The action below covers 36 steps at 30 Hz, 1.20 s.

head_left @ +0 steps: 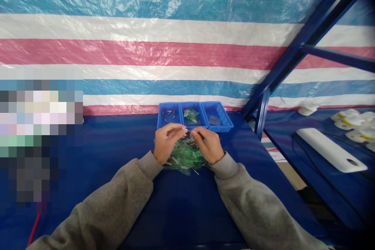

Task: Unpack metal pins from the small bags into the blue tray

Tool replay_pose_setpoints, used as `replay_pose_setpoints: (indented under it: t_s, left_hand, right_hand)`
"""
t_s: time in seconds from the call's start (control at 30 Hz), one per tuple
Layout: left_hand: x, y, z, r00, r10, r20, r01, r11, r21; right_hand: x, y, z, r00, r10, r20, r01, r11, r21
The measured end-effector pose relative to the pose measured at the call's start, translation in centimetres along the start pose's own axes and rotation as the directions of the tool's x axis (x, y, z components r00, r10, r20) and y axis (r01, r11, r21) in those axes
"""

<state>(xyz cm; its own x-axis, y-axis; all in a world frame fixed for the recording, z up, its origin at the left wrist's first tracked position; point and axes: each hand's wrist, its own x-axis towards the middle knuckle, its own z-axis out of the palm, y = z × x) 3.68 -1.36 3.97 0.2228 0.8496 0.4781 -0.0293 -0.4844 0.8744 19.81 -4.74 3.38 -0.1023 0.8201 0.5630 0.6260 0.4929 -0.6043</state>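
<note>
My left hand (167, 141) and my right hand (208, 144) face each other over a pile of green and clear plastic pieces mixed with thin metal parts (187, 158). A small, thin metallic piece (185, 129) sits at the fingertips of my left hand, its far end close to my right fingertips. My right thumb and fingers are pinched together; what they hold is too small to make out. Behind the hands stand three blue bins: the left bin (160, 119) holds a few metal pieces, the middle one green packets (191, 115), the right one (227, 119) clear flat pieces.
The blue table (123, 140) spreads around the pile. A blue metal frame (262, 115) rises at the right. Beyond it, another blue surface carries a long white object (331, 150), a dark cable and several white rolls (348, 119). The left side is pixelated above a red cord (35, 228).
</note>
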Motion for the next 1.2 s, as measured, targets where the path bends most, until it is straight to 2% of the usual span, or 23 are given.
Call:
replay_pose_setpoints:
  t_s: [0.13, 0.2, 0.33, 0.43, 0.57, 0.77, 1.0, 1.2]
  left_hand:
    - [0.1, 0.8, -0.2, 0.998, 0.057, 0.025, -0.058, 0.997, 0.042]
    - [0.2, 0.9, -0.6, 0.993, 0.113, 0.043, -0.119, 0.978, 0.171]
    - [0.4, 0.6, -1.2, 0.963, 0.262, 0.066, -0.265, 0.871, 0.413]
    - [0.3, 0.2, -1.3, 0.939, 0.33, 0.092, -0.335, 0.828, 0.449]
    - [0.2, -0.1, -1.2, 0.926, 0.372, 0.066, -0.363, 0.826, 0.431]
    - [0.4, -0.1, -1.3, 0.931, 0.345, 0.119, -0.364, 0.85, 0.38]
    - [0.2, -0.3, -1.3, 0.962, 0.223, 0.155, -0.268, 0.877, 0.398]
    - [0.2, 0.2, -1.3, 0.971, 0.157, 0.183, -0.217, 0.898, 0.384]
  right_hand:
    - [0.0, 0.1, 0.0, 0.999, -0.008, -0.047, 0.007, 0.999, -0.035]
    - [0.0, 0.1, 0.0, 0.996, -0.002, -0.084, -0.002, 0.999, -0.043]
    - [0.0, 0.2, -0.1, 0.991, 0.016, -0.134, -0.022, 0.999, -0.045]
    - [0.0, 0.1, -0.1, 0.991, 0.023, -0.135, -0.029, 0.999, -0.04]
    - [0.0, -0.1, -0.2, 0.99, 0.013, -0.139, -0.017, 0.999, -0.031]
    - [0.0, 0.0, -0.2, 0.989, 0.008, -0.145, -0.012, 1.0, -0.027]
    - [-0.2, 0.1, 0.1, 0.997, -0.014, -0.08, 0.015, 1.0, 0.008]
    - [-0.2, 0.3, 0.4, 0.998, -0.032, -0.047, 0.033, 0.999, 0.031]
